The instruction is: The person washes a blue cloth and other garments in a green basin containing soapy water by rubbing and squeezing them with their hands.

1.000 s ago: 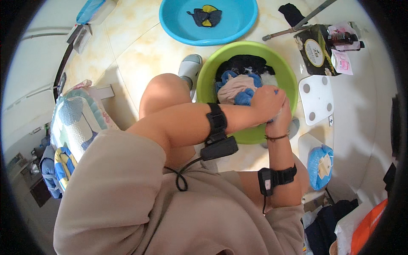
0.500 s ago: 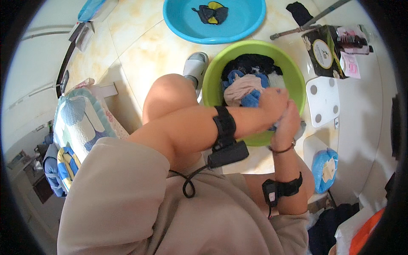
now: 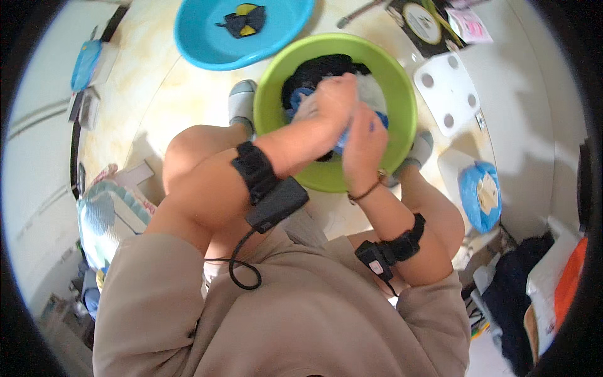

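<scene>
A green basin (image 3: 269, 103) holds wet-looking laundry: black cloth (image 3: 320, 68), blue cloth (image 3: 300, 95) and a white patch (image 3: 372, 93). Over its middle, my left hand (image 3: 338, 99) is curled closed, knuckles up. My right hand (image 3: 365, 141) comes in from the lower right with bent fingers, close against the left one. Blue cloth shows just beneath and beside both hands. Whatever lies between the fingers is hidden and blurred by motion. The pale pink cloth is mostly covered by my left hand and wrist.
A blue basin (image 3: 220, 53) with a black-and-yellow cloth (image 3: 245, 21) stands beyond, to the left. Right of the green basin lie a white scale (image 3: 447, 94), a dark box (image 3: 424, 25) and a blue-lined bin (image 3: 480, 195). My feet in grey slippers (image 3: 242, 103) flank the green basin.
The view has shifted, and the basins sit farther left in it. My hands have moved from the green basin's right side to over its middle, now covering the pink cloth.
</scene>
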